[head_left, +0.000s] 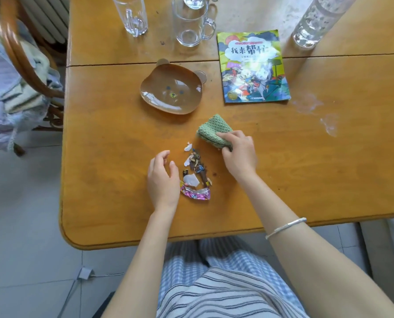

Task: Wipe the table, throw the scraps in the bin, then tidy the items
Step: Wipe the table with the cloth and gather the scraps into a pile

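Note:
A small heap of scraps, white paper bits, dark pieces and a pink foil wrapper, lies on the wooden table near its front edge. My right hand grips a folded green cloth pressed on the table just right of and beyond the heap. Just left of the scraps, my left hand rests on its edge, cupped, fingers apart and holding nothing. A brown bear-shaped plate and a colourful picture book lie farther back.
A tall glass, a glass mug and a clear plastic bottle stand along the table's far side. A wicker chair draped with cloth stands at the left. White smears mark the table at the right.

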### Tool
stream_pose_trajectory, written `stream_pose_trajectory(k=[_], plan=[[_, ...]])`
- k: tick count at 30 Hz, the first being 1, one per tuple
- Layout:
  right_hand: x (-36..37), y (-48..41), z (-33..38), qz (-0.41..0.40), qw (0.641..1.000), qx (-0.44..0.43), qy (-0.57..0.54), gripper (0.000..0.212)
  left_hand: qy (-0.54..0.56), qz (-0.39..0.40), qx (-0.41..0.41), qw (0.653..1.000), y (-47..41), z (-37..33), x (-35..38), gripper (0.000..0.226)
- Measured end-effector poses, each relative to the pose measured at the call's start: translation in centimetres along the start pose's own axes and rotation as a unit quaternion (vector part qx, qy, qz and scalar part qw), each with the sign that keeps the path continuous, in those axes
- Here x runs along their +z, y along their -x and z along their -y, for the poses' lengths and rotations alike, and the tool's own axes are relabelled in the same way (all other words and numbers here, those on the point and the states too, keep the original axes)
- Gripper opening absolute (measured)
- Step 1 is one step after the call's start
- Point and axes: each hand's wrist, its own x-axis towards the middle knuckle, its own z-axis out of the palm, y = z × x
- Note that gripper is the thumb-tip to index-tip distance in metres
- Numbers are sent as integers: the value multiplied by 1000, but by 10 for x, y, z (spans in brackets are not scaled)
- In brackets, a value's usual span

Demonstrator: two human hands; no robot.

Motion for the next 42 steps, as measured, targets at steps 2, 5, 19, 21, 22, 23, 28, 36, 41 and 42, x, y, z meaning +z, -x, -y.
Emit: stream_pose_trajectory(k=[2, 5, 19, 21, 22, 23, 28, 36, 41, 42], plan=[[7, -1, 9, 36, 998, -43, 25, 42, -9, -13, -9, 1000, 5, 1, -1, 29], [19, 6, 26, 111, 983, -139, 52, 44, -21, -37, -23, 999, 6, 4, -5, 29], [-2, 19, -18, 81, 993, -78, -16, 46, -11, -84, -65, 994, 22, -13, 9, 29], [8, 25, -9, 99, 990, -93, -26, 47, -17, -83, -62, 994, 20, -12, 8, 28], [15, 28, -3, 104, 990, -95, -32, 47, -19, -78, -57, 995, 17, -11, 7, 28], [20, 31, 3, 111, 988, -98, -35, 46, -19, -76, -54, 995, 16, -10, 5, 28], [36, 27, 34, 140, 984, -89, -56, 46, -12, -55, -39, 998, 5, 1, -10, 28], [22, 31, 37, 55, 997, -19, -46, 42, -9, 5, -16, 1000, -14, 11, -30, 28], [25, 67, 14, -17, 995, 82, -46, 43, 12, 45, 6, 999, -19, 8, -25, 29], [31, 76, 15, -20, 994, 92, -56, 45, 15, 52, 11, 998, -20, 7, -24, 29]])
